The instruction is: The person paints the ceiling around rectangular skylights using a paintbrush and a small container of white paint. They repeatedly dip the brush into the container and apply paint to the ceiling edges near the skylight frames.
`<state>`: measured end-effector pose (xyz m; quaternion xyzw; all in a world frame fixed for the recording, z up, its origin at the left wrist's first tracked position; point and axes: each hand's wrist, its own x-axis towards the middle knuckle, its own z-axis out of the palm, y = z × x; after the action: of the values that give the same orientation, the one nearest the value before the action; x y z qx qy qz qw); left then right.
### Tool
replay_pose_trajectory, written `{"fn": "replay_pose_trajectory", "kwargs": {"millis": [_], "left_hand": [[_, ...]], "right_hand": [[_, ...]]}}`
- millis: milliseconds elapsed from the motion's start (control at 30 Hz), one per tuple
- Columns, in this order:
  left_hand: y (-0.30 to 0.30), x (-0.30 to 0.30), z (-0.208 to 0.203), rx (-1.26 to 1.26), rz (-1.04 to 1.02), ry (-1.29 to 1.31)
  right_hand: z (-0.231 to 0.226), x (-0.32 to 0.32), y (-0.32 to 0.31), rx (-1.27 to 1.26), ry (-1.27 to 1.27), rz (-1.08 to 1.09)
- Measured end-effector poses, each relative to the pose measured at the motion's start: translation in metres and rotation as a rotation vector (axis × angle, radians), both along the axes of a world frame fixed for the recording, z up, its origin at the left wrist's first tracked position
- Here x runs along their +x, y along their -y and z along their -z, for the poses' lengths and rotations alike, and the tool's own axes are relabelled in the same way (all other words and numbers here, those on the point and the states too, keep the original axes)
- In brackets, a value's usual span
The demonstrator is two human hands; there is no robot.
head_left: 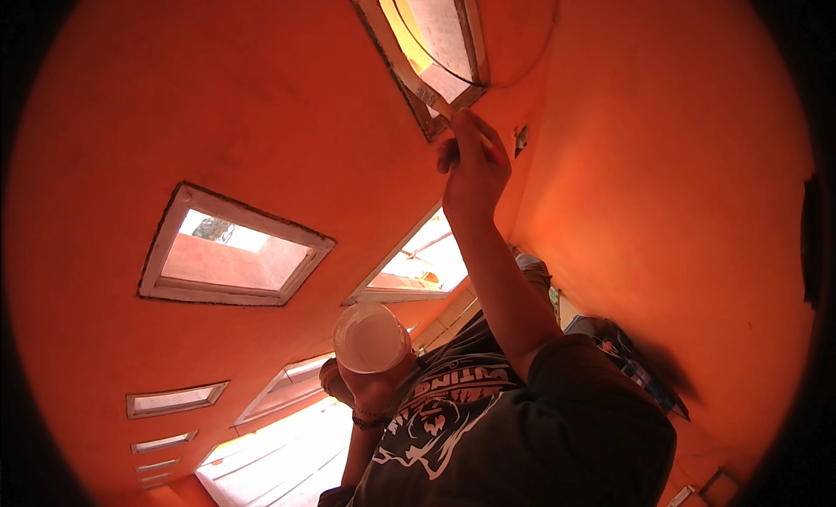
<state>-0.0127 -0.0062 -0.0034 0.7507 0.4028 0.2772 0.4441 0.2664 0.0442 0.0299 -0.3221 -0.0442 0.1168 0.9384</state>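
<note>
My right hand (477, 167) is raised and closed around the handle of a paintbrush (444, 108). The bristles lie against or just in front of the lower part of a whitish window frame (475, 37) set in the orange wall; whether they touch it I cannot tell. Lower down, near my chest, my left hand (374, 392) grips a round, pale plastic tub (372, 335). Its open mouth faces up and shows a whitish inside, though how full it is I cannot make out. A bracelet circles the left wrist.
A second whitish window frame (235, 294) with dark, rough edges sits to the left in the orange wall (261, 115). A dark cable (416, 38) crosses the upper window. Dark cloth or a bag (623, 350) hangs by the right wall, which has a small hole (521, 139).
</note>
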Motion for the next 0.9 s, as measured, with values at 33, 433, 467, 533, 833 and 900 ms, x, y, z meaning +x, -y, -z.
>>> {"fn": "replay_pose_trajectory", "kwargs": {"millis": [33, 433, 467, 533, 833, 900], "left_hand": [[0.0, 0.001, 0.0, 0.082, 0.017, -0.001], [-0.001, -0.005, 0.008, 0.021, -0.028, -0.021], [-0.001, -0.005, 0.008, 0.024, -0.032, -0.021], [-0.002, -0.005, 0.008, 0.026, -0.036, -0.025], [-0.001, -0.008, 0.008, 0.032, -0.044, -0.044], [-0.001, -0.008, 0.008, 0.037, -0.048, -0.046]], "right_hand": [[0.003, 0.0, 0.001, -0.015, -0.001, 0.001], [-0.047, 0.007, 0.004, 0.149, 0.098, 0.005], [-0.05, 0.007, 0.001, 0.142, 0.109, -0.002], [-0.041, 0.008, -0.005, 0.116, 0.079, -0.019], [-0.018, 0.004, -0.009, 0.066, 0.055, -0.018], [-0.014, 0.003, -0.009, 0.066, 0.06, -0.011]]}}
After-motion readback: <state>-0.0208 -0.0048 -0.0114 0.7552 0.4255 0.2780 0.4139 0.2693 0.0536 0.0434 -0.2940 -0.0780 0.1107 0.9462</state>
